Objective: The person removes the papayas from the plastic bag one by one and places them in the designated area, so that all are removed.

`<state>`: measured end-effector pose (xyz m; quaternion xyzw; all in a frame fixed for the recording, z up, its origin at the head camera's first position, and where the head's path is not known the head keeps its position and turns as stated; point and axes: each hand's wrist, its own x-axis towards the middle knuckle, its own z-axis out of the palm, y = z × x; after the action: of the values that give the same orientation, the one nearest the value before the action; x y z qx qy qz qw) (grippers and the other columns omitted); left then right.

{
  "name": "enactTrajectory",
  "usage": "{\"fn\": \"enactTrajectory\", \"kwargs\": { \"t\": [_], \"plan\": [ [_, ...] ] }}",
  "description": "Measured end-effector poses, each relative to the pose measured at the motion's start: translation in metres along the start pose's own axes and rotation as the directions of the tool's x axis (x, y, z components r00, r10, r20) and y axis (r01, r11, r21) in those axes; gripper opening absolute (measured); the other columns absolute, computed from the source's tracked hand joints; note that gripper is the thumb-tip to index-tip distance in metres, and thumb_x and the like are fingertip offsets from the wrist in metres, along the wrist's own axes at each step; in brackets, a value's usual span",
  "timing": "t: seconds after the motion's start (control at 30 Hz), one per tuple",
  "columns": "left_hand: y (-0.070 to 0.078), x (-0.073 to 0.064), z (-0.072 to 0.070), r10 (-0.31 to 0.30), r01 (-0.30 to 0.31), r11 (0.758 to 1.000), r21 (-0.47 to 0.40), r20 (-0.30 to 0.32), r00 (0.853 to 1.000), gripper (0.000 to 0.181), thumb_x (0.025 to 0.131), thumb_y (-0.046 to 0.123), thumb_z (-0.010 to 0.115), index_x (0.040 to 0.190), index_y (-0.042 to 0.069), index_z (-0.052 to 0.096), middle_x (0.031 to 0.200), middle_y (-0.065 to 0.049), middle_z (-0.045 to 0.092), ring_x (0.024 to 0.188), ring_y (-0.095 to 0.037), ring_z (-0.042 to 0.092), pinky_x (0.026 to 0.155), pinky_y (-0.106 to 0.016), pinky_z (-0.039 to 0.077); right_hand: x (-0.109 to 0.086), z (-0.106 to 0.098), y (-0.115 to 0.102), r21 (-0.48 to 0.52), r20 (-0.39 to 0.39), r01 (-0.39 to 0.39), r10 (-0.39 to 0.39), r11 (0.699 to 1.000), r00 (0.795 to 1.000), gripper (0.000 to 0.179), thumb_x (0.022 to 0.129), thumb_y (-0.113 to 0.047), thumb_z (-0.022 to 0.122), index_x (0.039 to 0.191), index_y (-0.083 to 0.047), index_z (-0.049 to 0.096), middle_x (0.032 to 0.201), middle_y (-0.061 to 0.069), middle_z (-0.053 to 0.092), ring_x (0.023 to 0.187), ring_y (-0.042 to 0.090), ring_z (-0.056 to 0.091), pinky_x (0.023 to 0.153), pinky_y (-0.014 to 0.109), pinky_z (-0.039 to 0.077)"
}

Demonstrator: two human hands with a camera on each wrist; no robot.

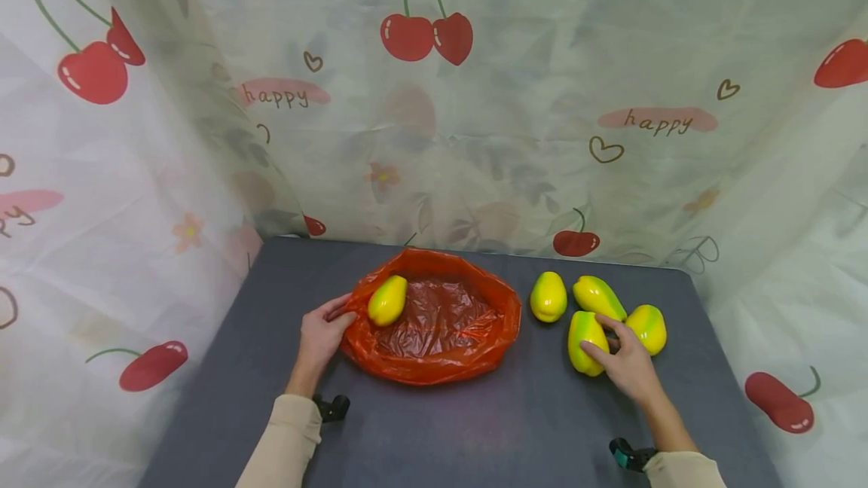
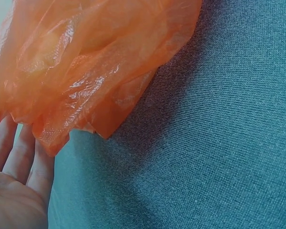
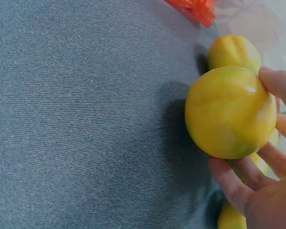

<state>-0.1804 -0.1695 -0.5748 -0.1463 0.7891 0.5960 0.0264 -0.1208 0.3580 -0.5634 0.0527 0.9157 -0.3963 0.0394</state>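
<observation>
A red plastic bag [image 1: 468, 367] lies with its mouth wide on the table, and one yellow-green papaya [image 1: 388, 300] sits inside at its left. My left hand [image 1: 322, 337] pinches the left rim of the bag; in the left wrist view the fingers [image 2: 20, 155] reach up to the orange-red film. On the right, my right hand [image 1: 631, 364] grips a papaya [image 1: 585, 343] with thumb and fingers around it. The same papaya [image 3: 229, 114] fills much of the right wrist view. Whether it touches the table cannot be told.
Beyond the held fruit lie more papayas: one [image 1: 548, 297] near the bag, one [image 1: 600, 298] behind, one [image 1: 647, 328] to the right. The grey table [image 1: 468, 435] ends at a patterned curtain [image 1: 502, 141] at the back, with curtain on both sides.
</observation>
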Motion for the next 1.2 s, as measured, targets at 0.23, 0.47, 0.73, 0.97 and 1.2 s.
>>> {"fn": "enactTrajectory", "kwargs": {
  "t": [0.23, 0.47, 0.73, 0.97, 1.2],
  "plan": [
    [0.001, -0.001, 0.0, 0.005, -0.005, 1.0, 0.006, 0.01, 1.0, 0.043, 0.096, 0.024, 0.069, 0.138, 0.015, 0.065, 0.138, -0.013, 0.067, 0.126, -0.027, 0.066, 0.104, -0.038, 0.055, 0.001, 0.005, 0.005, -0.002, -0.023, 0.022, -0.022, 1.0, 0.999, 0.078, 0.097, -0.048, 0.065, 0.153, 0.0, 0.039, 0.155, 0.028, 0.039, 0.129, 0.051, 0.056, 0.101, 0.06, 0.053],
    [0.0, 0.0, 0.001, 0.001, -0.001, 1.0, 0.005, 0.002, 1.0, 0.042, 0.095, 0.023, 0.07, 0.136, 0.016, 0.067, 0.136, -0.011, 0.068, 0.125, -0.025, 0.067, 0.104, -0.038, 0.056, 0.001, 0.008, 0.004, -0.019, -0.031, 0.028, -0.028, 0.999, 0.999, 0.079, 0.098, -0.048, 0.064, 0.153, 0.002, 0.038, 0.154, 0.029, 0.039, 0.13, 0.051, 0.054, 0.105, 0.063, 0.049],
    [-0.002, 0.0, -0.001, -0.006, 0.006, 1.0, 0.011, 0.005, 1.0, 0.043, 0.096, 0.024, 0.07, 0.137, 0.016, 0.066, 0.137, -0.012, 0.068, 0.124, -0.026, 0.066, 0.106, -0.042, 0.054, 0.004, 0.008, -0.003, -0.077, -0.032, 0.073, -0.076, 0.994, 0.997, 0.077, 0.098, -0.047, 0.064, 0.151, 0.004, 0.041, 0.149, 0.029, 0.044, 0.127, 0.046, 0.054, 0.105, 0.064, 0.046],
    [0.0, 0.0, -0.001, -0.014, 0.014, 1.0, 0.015, 0.012, 1.0, 0.043, 0.096, 0.024, 0.069, 0.138, 0.016, 0.065, 0.137, -0.011, 0.068, 0.125, -0.025, 0.066, 0.107, -0.041, 0.054, 0.003, -0.002, -0.017, -0.197, -0.015, 0.108, -0.113, 0.974, 0.993, 0.077, 0.1, -0.052, 0.058, 0.15, 0.002, 0.04, 0.15, 0.029, 0.041, 0.138, 0.047, 0.039, 0.113, 0.069, 0.034],
    [0.004, -0.001, -0.002, -0.02, 0.02, 1.0, 0.013, 0.016, 1.0, 0.044, 0.096, 0.025, 0.069, 0.139, 0.017, 0.064, 0.138, -0.01, 0.067, 0.125, -0.025, 0.066, 0.107, -0.042, 0.053, 0.003, -0.007, -0.043, -0.248, -0.021, 0.116, -0.125, 0.962, 0.992, 0.078, 0.102, -0.057, 0.05, 0.154, -0.001, 0.034, 0.156, 0.031, 0.03, 0.141, 0.051, 0.032, 0.112, 0.073, 0.032]
  ]
}}
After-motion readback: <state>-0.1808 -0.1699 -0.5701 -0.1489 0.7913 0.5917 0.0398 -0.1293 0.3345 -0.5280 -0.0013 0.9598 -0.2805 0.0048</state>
